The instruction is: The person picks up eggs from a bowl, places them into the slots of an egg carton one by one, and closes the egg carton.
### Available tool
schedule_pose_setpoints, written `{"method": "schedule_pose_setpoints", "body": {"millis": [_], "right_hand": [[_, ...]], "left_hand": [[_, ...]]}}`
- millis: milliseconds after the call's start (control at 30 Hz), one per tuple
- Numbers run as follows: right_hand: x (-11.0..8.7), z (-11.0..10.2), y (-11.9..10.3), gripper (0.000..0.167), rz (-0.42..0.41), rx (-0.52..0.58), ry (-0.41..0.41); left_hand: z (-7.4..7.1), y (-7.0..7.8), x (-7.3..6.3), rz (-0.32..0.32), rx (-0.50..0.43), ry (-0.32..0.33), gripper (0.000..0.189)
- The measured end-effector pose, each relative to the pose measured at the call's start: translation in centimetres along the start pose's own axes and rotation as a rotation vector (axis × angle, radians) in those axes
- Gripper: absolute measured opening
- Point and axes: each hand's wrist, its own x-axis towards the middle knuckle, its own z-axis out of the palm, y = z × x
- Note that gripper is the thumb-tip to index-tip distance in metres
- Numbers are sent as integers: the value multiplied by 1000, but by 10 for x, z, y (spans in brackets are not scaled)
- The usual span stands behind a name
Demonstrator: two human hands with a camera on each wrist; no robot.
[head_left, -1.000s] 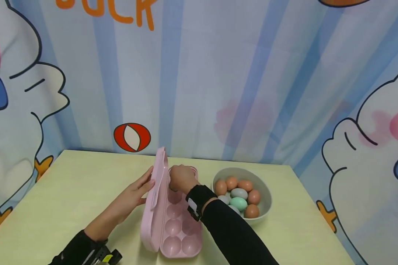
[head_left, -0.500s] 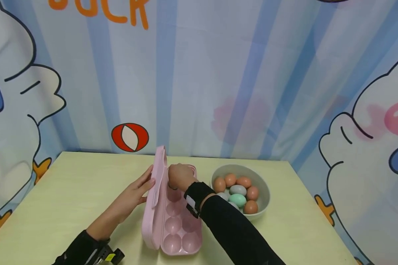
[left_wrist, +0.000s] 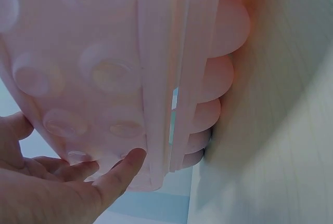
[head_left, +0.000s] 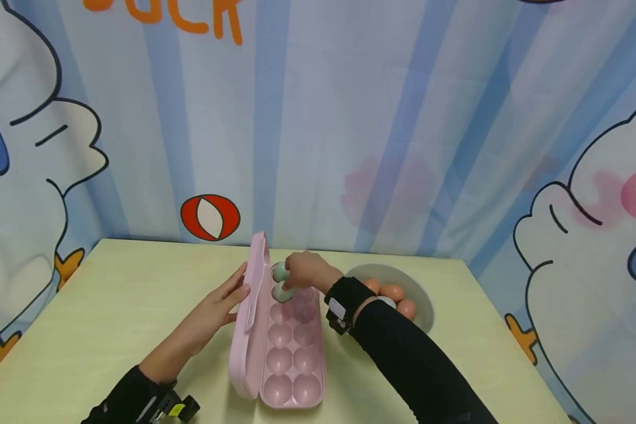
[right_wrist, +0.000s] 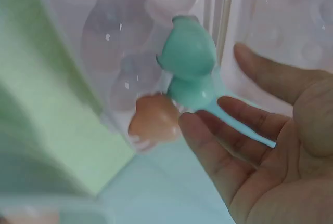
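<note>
A pink egg box stands on the table with its lid raised at the left. My left hand rests its extended fingers and thumb against the lid's outer side. Over the far end of the box is my right hand; its fingers are spread, with nothing between them in the right wrist view. Two green eggs, a nearer one and a farther one, sit in the far left hollows. Beside them in the right wrist view lies a brown egg, hidden by my hand in the head view.
A pale grey bowl with brown eggs and a whitish egg stands right of the box, partly covered by my right forearm. The yellowish table ends at a striped cartoon curtain.
My right hand has come up and to the right out of the far hollows, baring two green eggs. The left hand stays at the lid.
</note>
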Motion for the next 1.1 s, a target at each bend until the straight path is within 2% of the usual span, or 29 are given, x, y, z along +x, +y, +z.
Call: {"method": "schedule_pose_setpoints", "body": {"millis": [200,333,433,567,700,933,1100], "right_hand": [[-18,-13,14,48,-86,8,3],[-30,-17,28,56,-152,92,12],[-40,-18,39,60,-190,98,35],[-51,-16,53,65,-209,43,57],[-61,-13,67,71,-202,-4,35],[-81,-8,89,78,-144,9,-11],[-93,-1,111,71,-207,-15,39]], "left_hand": [[-1,1,-1,8,-2,-12,65],[-2,2,-2,3,-7,-9,65],[-2,2,-2,-4,-8,-7,67],[-3,1,-1,-6,-12,-8,67],[-3,0,0,-2,-14,-9,66],[-3,0,1,0,-12,-11,67],[-2,-1,1,-2,-14,-6,67]]}}
